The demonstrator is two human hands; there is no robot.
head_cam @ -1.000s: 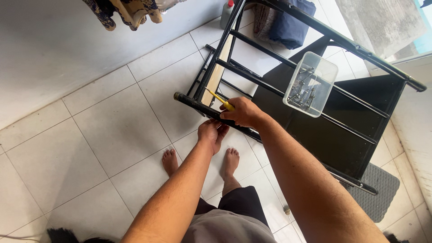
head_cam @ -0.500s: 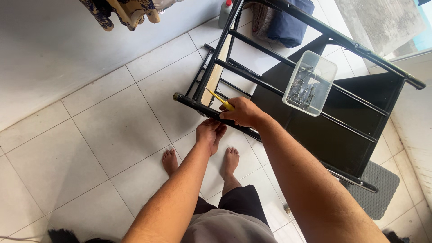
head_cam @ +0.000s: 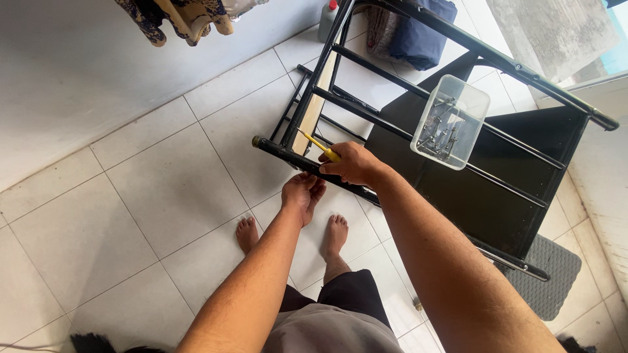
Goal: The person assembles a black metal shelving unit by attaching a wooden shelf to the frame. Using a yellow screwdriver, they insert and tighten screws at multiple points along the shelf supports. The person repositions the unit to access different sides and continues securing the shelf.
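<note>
A black metal frame (head_cam: pixel 392 124) of tubes and crossbars stands tilted on the tiled floor in front of me. My right hand (head_cam: pixel 353 163) rests on its near bar and grips a yellow-handled screwdriver (head_cam: pixel 319 146), whose shaft points up-left toward a pale wooden slat (head_cam: pixel 315 108). Just below the same bar, my left hand (head_cam: pixel 302 193) has its fingers curled against the bar's underside; whether it holds anything is hidden. A clear plastic box (head_cam: pixel 450 121) with several screws sits on the crossbars to the right.
My bare feet (head_cam: pixel 291 234) stand on white tiles below the frame. A grey mat (head_cam: pixel 546 278) lies at the right, folded dark cloth (head_cam: pixel 409 29) and a bottle (head_cam: pixel 329 16) at the top. Clothes (head_cam: pixel 190 16) hang at the upper left by the wall.
Both hands stay on the near bar with only slight shifts. The screwdriver keeps the same angle.
</note>
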